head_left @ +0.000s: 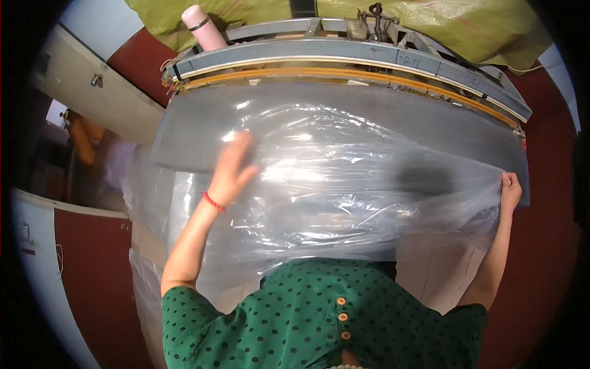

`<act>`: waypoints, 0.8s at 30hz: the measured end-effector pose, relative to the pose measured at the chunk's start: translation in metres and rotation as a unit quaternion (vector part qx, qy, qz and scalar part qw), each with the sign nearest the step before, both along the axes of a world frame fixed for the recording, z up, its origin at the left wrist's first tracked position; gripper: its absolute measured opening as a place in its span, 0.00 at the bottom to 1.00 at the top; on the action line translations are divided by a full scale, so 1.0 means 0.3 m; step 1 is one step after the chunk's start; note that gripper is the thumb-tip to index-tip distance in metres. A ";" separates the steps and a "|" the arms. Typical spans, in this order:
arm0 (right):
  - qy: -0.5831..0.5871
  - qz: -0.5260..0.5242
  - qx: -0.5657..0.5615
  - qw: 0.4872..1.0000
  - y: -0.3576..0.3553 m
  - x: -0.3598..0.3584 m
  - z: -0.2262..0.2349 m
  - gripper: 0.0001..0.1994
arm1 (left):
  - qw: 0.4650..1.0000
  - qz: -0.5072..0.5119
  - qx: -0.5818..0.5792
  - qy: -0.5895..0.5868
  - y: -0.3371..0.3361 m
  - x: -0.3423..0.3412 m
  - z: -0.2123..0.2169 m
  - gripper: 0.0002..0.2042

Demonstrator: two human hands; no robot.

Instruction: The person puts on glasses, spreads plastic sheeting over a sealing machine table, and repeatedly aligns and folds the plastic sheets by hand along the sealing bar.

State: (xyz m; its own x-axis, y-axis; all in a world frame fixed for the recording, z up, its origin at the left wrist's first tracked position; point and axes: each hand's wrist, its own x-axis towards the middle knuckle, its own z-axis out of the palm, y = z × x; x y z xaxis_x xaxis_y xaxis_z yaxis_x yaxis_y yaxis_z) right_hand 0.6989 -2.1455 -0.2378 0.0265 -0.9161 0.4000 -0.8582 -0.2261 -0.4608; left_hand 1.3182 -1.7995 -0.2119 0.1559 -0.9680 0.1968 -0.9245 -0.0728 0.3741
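Note:
A large clear plastic sheet [344, 178] lies spread over a grey work surface [184, 141] in front of me. My left hand [233, 165] rests flat on the sheet's left part, fingers spread, a red band at the wrist. My right hand [510, 189] pinches the sheet's right edge and holds it taut over the table's right end. The plastic hangs down over the near edge toward my green dotted top.
A long grey and orange sealing bar [344, 64] runs along the far edge of the table. A pink bottle [204, 27] stands at its left end, with a yellow-green tarp [467, 24] behind. A beige cabinet [92, 92] is at left; red floor surrounds.

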 end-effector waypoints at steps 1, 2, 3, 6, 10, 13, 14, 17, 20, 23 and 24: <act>0.017 -0.032 -0.018 0.999 0.008 0.001 -0.008 0.11 | 0.996 0.034 -0.076 0.018 -0.010 0.033 -0.001 0.32; 0.017 -0.025 -0.013 0.999 0.010 -0.001 -0.013 0.11 | 0.994 0.053 -0.092 -0.013 -0.016 0.074 0.009 0.31; 0.030 -0.032 -0.014 0.999 0.009 -0.009 -0.017 0.11 | 0.991 0.072 -0.106 -0.045 -0.011 0.117 0.017 0.31; 0.049 -0.041 -0.017 0.998 -0.014 -0.013 -0.031 0.12 | 0.985 0.114 -0.102 0.080 0.020 0.206 0.036 0.18; 0.054 -0.050 -0.012 0.997 -0.011 -0.003 -0.026 0.13 | 0.969 0.150 -0.063 0.187 0.067 0.164 0.063 0.12; 0.052 -0.050 -0.012 0.997 -0.011 -0.011 -0.032 0.13 | 0.991 0.087 -0.034 0.098 0.100 0.155 0.033 0.13; 0.054 -0.055 -0.007 0.997 -0.007 -0.005 -0.028 0.13 | 0.993 0.077 -0.045 0.073 0.102 0.135 0.026 0.13; 0.055 -0.057 -0.021 0.997 -0.007 -0.012 -0.031 0.14 | 0.998 0.042 -0.052 -0.002 0.104 0.155 -0.009 0.11; 0.056 -0.063 -0.034 0.996 0.000 0.000 -0.037 0.14 | 0.991 0.082 -0.047 0.089 0.035 0.184 0.018 0.06; 0.061 -0.081 -0.021 0.995 0.010 0.012 -0.028 0.14 | 0.928 0.135 -0.116 0.326 -0.133 0.210 0.060 0.03; 0.064 -0.087 -0.013 0.994 0.012 0.013 -0.020 0.14 | 0.939 0.117 -0.132 0.294 -0.193 0.264 0.032 0.03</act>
State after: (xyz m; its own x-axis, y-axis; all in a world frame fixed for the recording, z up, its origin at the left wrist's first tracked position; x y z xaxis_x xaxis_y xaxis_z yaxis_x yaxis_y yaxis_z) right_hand 0.7029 -2.1418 -0.2437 -0.0792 -0.9010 0.4265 -0.9366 -0.0792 -0.3412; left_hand 1.3975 -1.8575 -0.2022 0.5158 -0.8229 0.2385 -0.5219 -0.0810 0.8492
